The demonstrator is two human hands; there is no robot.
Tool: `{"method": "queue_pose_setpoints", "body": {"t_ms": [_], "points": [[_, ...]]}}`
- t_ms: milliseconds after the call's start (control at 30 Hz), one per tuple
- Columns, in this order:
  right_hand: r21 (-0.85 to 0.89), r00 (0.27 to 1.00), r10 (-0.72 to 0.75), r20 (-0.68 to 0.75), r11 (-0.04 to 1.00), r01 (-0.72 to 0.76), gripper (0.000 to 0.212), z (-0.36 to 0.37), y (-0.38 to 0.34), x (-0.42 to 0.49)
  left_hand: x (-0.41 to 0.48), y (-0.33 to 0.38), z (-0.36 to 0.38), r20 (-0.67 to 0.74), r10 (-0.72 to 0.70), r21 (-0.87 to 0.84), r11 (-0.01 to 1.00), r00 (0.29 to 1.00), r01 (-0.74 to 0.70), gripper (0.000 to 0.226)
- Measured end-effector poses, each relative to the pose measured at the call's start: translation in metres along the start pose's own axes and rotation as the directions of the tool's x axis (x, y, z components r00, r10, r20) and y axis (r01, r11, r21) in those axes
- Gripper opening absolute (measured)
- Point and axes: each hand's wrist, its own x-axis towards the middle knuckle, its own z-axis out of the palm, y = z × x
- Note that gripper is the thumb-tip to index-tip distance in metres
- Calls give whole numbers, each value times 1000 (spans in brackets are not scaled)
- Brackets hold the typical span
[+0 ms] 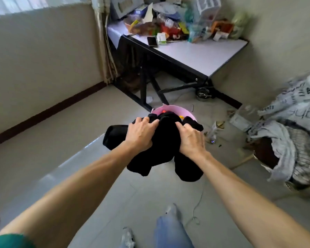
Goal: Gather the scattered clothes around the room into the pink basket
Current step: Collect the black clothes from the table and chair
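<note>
A black garment (166, 140) hangs bunched in the air in the middle of the view. My left hand (141, 134) grips its left part and my right hand (191, 140) grips its right part, both with fingers curled into the cloth. Just beyond the garment the pink basket (175, 110) stands on the floor in front of the table. Most of the basket is hidden behind the garment; something dark and bits of orange and red show inside it.
A cluttered white table (200, 54) on black legs stands behind the basket. At right lies a bed with a grey printed sheet (293, 108). Small litter (215, 129) and a thin cable (195, 212) lie on the tiled floor. My jeans leg (170, 230) shows below.
</note>
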Motion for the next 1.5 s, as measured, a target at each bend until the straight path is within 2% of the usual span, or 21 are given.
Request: {"method": "queue_pose_setpoints", "body": {"t_ms": [67, 233, 467, 567, 667, 767, 867, 1000, 1133, 1233, 1267, 1300, 1367, 1400, 1433, 1500], "points": [[9, 1000, 8, -21, 1000, -8, 41, -2, 25, 32, 42, 8, -3, 6, 40, 9, 999, 999, -40, 62], [87, 1000, -19, -12, 996, 20, 35, 10, 87, 118, 145, 25, 14, 29, -5, 31, 1000, 1000, 4, 66], [76, 992, -67, 107, 995, 60, 38, 28, 171, 233, 267, 49, 36, 85, -97, -21, 995, 992, 99, 66], [95, 980, -69, 187, 994, 51, 48, 44, 191, 281, 300, 45, 44, 117, -153, -134, 977, 981, 168, 71], [170, 953, -56, 298, 985, 5, 60, 59, 202, 309, 308, 31, 50, 82, -174, -266, 945, 981, 190, 67], [231, 957, -56, 285, 973, -12, 49, 68, 202, 323, 297, 14, 49, 0, -264, -356, 901, 964, 247, 53], [284, 959, -74, 275, 959, -8, 42, 74, 186, 323, 261, -1, 52, -19, -383, -434, 835, 923, 338, 44], [326, 934, -219, 282, 938, 122, 35, 75, 138, 307, 178, -25, 61, 28, -504, -508, 736, 863, 446, 32], [422, 859, -445, 253, 850, 316, 26, 55, 32, 274, 89, -56, 37, 28, -667, -550, 612, 745, 568, 26], [506, 805, -582, 115, 732, 457, 24, 28, -45, 243, 47, -63, 6, -51, -720, -585, 583, 693, 563, 26], [550, 725, -686, 61, 629, 549, 24, 17, -110, 207, -10, -76, -7, -107, -781, -590, 548, 615, 593, 26], [569, 689, -724, 19, 574, 588, 23, 7, -138, 187, -31, -77, -15, -139, -802, -600, 535, 581, 594, 26], [636, 545, -837, -48, 395, 663, 20, -16, -220, 123, -110, -87, -29, -234, -864, -603, 489, 447, 630, 26], [644, 455, -884, -105, 288, 709, 18, -25, -262, 80, -159, -92, -32, -239, -897, -607, 437, 373, 663, 26], [656, 347, -926, -148, 171, 735, 17, -31, -308, 31, -218, -97, -33, -267, -926, -604, 377, 267, 702, 27], [698, 198, -963, -185, 13, 716, 17, -38, -366, -41, -300, -95, -36, -284, -956, -613, 242, 76, 752, 27]]}}
